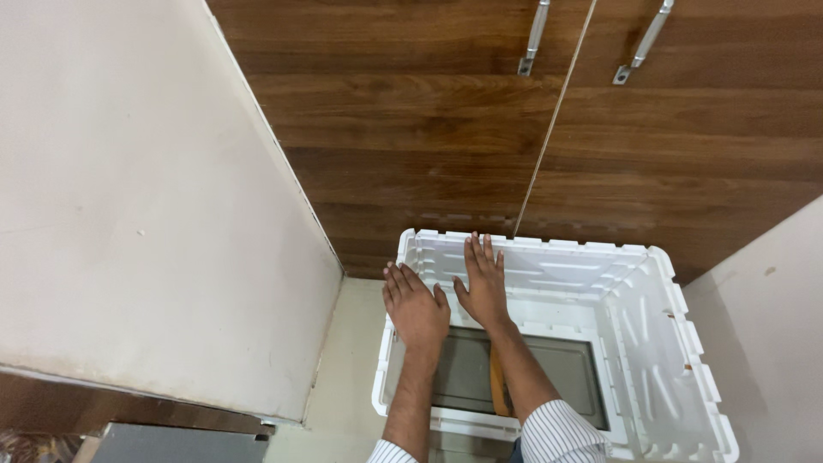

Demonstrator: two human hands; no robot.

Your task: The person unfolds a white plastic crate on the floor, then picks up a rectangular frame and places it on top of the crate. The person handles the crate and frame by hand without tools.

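Observation:
A white plastic crate (660,343) with ribbed walls stands on the floor in front of dark wooden cupboard doors. My left hand (416,304) lies flat, fingers spread, on the crate's left wall near its rim. My right hand (483,281) is pressed flat against the inside of the far wall, fingers pointing up. Both forearms reach down into the crate, and striped sleeve cuffs show at the bottom. The crate's grey bottom (557,369) is bare apart from a thin brown strip (497,386) lying under my right forearm.
Two wooden cupboard doors (429,129) with metal handles (533,39) rise behind the crate. A cream wall (146,214) stands to the left, another cream wall (771,309) to the right. Pale floor (351,360) shows left of the crate.

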